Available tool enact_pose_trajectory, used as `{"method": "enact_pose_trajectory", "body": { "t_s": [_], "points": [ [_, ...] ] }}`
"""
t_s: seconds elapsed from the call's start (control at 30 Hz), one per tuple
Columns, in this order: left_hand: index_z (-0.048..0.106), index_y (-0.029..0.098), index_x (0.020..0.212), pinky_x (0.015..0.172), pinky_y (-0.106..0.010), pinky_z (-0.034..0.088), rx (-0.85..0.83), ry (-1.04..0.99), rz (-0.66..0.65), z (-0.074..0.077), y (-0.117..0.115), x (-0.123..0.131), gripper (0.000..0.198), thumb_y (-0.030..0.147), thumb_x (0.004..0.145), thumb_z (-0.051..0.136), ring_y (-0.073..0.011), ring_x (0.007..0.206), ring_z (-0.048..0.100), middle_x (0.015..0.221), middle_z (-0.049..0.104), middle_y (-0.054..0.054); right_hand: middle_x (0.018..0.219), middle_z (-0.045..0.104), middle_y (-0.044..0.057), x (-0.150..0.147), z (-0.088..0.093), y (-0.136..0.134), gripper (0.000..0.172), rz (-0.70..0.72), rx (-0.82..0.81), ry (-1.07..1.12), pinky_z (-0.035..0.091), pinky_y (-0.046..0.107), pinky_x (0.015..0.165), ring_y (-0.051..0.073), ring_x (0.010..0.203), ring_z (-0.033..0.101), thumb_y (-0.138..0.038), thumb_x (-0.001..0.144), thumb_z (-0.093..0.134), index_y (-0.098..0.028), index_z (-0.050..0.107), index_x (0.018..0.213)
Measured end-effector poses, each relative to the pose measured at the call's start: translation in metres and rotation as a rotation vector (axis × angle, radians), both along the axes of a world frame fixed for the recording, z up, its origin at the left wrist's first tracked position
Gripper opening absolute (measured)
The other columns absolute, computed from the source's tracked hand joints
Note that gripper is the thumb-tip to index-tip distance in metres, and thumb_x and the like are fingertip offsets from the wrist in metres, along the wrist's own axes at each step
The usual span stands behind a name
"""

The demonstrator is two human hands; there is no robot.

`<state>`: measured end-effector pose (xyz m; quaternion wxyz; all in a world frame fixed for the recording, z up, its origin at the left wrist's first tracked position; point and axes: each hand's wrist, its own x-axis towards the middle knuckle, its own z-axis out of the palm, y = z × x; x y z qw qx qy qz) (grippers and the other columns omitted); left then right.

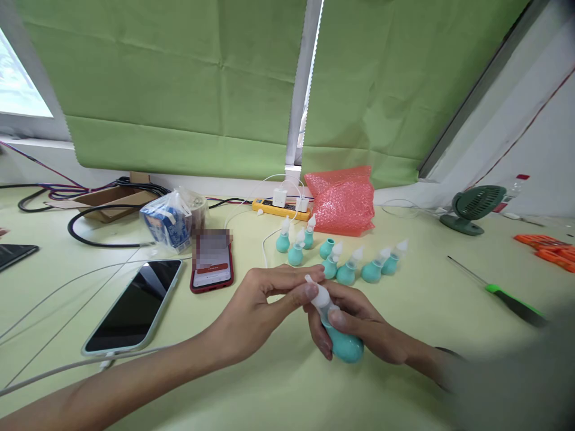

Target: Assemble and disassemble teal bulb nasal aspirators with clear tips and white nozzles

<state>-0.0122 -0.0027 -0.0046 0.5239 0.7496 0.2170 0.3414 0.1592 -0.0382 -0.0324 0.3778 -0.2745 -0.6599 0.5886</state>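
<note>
My right hand is wrapped round a teal rubber bulb with a translucent white nozzle. My left hand pinches that nozzle near its tip with thumb and fingers. Both hands hover just above the pale green table, near its middle. Just behind them stand several more teal bulbs with white nozzles, in a loose row.
A dark phone lies at the left with white cables. A red-cased phone sits behind it. A pink bubble-wrap bag, a yellow power strip, a green fan and a green-handled screwdriver are around.
</note>
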Motion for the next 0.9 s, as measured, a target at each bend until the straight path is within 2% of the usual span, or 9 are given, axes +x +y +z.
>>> {"method": "enact_pose_trajectory", "body": {
  "t_s": [0.13, 0.2, 0.3, 0.4, 0.47, 0.57, 0.67, 0.8, 0.9],
  "points": [
    [0.059, 0.018, 0.098, 0.081, -0.028, 0.042, -0.021, 0.032, 0.12, 0.0, 0.007, -0.001, 0.027, 0.031, 0.081, 0.042, -0.0183, 0.095, 0.052, 0.101, 0.06, -0.004, 0.059, 0.052, 0.002, 0.007, 0.007, 0.01, 0.024, -0.149, 0.076, -0.045, 0.036, 0.027, 0.056, 0.012, 0.056, 0.046, -0.036, 0.079, 0.045, -0.013, 0.048, 0.086],
    [0.055, 0.018, 0.105, 0.078, -0.028, 0.044, 0.049, 0.085, 0.189, -0.002, 0.014, -0.001, 0.031, 0.032, 0.081, 0.041, -0.0183, 0.094, 0.053, 0.105, 0.058, -0.004, 0.062, 0.054, 0.003, 0.014, 0.012, 0.017, 0.022, -0.248, 0.135, -0.035, 0.038, 0.029, 0.059, 0.014, 0.06, 0.049, -0.035, 0.077, 0.048, -0.014, 0.05, 0.085],
    [0.056, 0.019, 0.103, 0.078, -0.029, 0.043, 0.275, 0.298, 0.222, -0.012, 0.027, -0.001, 0.03, 0.031, 0.082, 0.038, -0.0189, 0.095, 0.052, 0.109, 0.056, -0.005, 0.073, 0.055, 0.004, 0.027, 0.021, 0.028, 0.017, -0.442, 0.251, -0.038, 0.04, 0.03, 0.064, 0.016, 0.071, 0.051, -0.03, 0.073, 0.055, -0.016, 0.053, 0.081],
    [0.056, 0.02, 0.1, 0.08, -0.036, 0.042, 0.591, 0.63, 0.154, -0.029, 0.037, 0.001, 0.027, 0.029, 0.08, 0.04, -0.0231, 0.097, 0.049, 0.108, 0.055, -0.007, 0.078, 0.054, 0.002, 0.043, 0.031, 0.041, 0.014, -0.666, 0.395, -0.037, 0.041, 0.03, 0.067, 0.015, 0.075, 0.051, -0.026, 0.068, 0.06, -0.018, 0.056, 0.078],
    [0.053, 0.02, 0.103, 0.075, -0.039, 0.044, 0.763, 0.82, 0.115, -0.04, 0.039, 0.002, 0.028, 0.027, 0.079, 0.041, -0.0256, 0.096, 0.049, 0.109, 0.052, -0.01, 0.078, 0.055, 0.002, 0.056, 0.037, 0.053, 0.015, -0.799, 0.486, -0.048, 0.042, 0.031, 0.068, 0.015, 0.075, 0.052, -0.026, 0.065, 0.061, -0.019, 0.057, 0.078],
    [0.05, 0.019, 0.105, 0.068, -0.038, 0.046, 0.904, 0.972, 0.078, -0.054, 0.041, 0.004, 0.028, 0.022, 0.078, 0.041, -0.0259, 0.091, 0.049, 0.102, 0.052, -0.012, 0.079, 0.056, 0.002, 0.077, 0.046, 0.076, 0.017, -0.935, 0.59, -0.105, 0.043, 0.032, 0.071, 0.016, 0.077, 0.053, -0.028, 0.064, 0.062, -0.019, 0.057, 0.078],
    [0.052, 0.017, 0.098, 0.062, -0.036, 0.047, 0.981, 1.033, 0.058, -0.065, 0.045, 0.005, 0.024, 0.015, 0.077, 0.04, -0.0249, 0.086, 0.049, 0.095, 0.05, -0.012, 0.078, 0.059, 0.004, 0.099, 0.051, 0.101, 0.023, -0.989, 0.604, -0.248, 0.044, 0.03, 0.069, 0.016, 0.073, 0.055, -0.029, 0.061, 0.062, -0.016, 0.055, 0.078],
    [0.054, 0.014, 0.083, 0.056, -0.033, 0.047, 1.022, 1.058, 0.04, -0.071, 0.051, 0.003, 0.017, 0.008, 0.073, 0.041, -0.0242, 0.082, 0.049, 0.092, 0.047, -0.012, 0.072, 0.061, 0.005, 0.122, 0.049, 0.126, 0.041, -1.019, 0.555, -0.384, 0.044, 0.03, 0.062, 0.016, 0.065, 0.057, -0.024, 0.055, 0.066, -0.014, 0.049, 0.091],
    [0.054, 0.013, 0.075, 0.054, -0.031, 0.047, 0.995, 1.086, 0.027, -0.069, 0.053, 0.002, 0.018, 0.001, 0.067, 0.042, -0.0212, 0.076, 0.051, 0.092, 0.046, -0.011, 0.069, 0.06, 0.004, 0.135, 0.041, 0.137, 0.04, -0.999, 0.513, -0.702, 0.044, 0.028, 0.059, 0.016, 0.063, 0.057, -0.023, 0.055, 0.064, -0.014, 0.049, 0.091]
  ]
}}
